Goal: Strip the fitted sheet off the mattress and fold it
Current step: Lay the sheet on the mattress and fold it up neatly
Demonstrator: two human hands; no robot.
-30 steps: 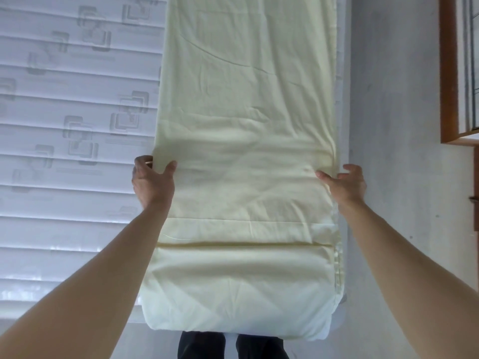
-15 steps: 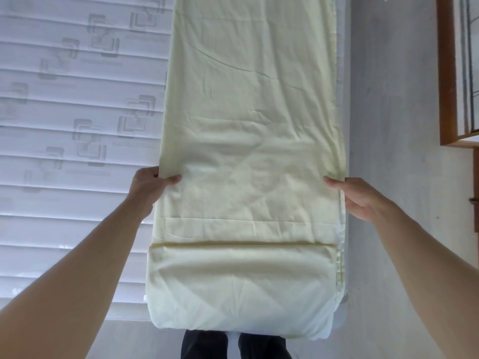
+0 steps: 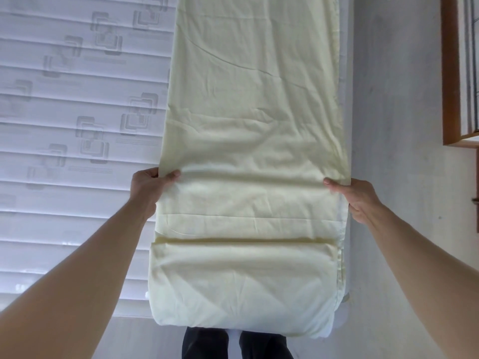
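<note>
The pale yellow fitted sheet (image 3: 254, 120) lies as a long folded strip along the right edge of the bare white quilted mattress (image 3: 77, 99). Its near end is folded back on itself and hangs over the mattress foot. My left hand (image 3: 149, 186) pinches the strip's left edge, thumb on top. My right hand (image 3: 355, 196) grips the right edge at the same level. The cloth between my hands is raised and slightly blurred.
A grey floor (image 3: 396, 125) runs along the right side of the mattress. A wooden-framed piece of furniture (image 3: 451, 73) stands at the far right. My dark trouser legs (image 3: 233, 343) show below the mattress foot.
Both hands went from lying beside the strip to closing on its edges. The cloth between them has lifted a little off the mattress.
</note>
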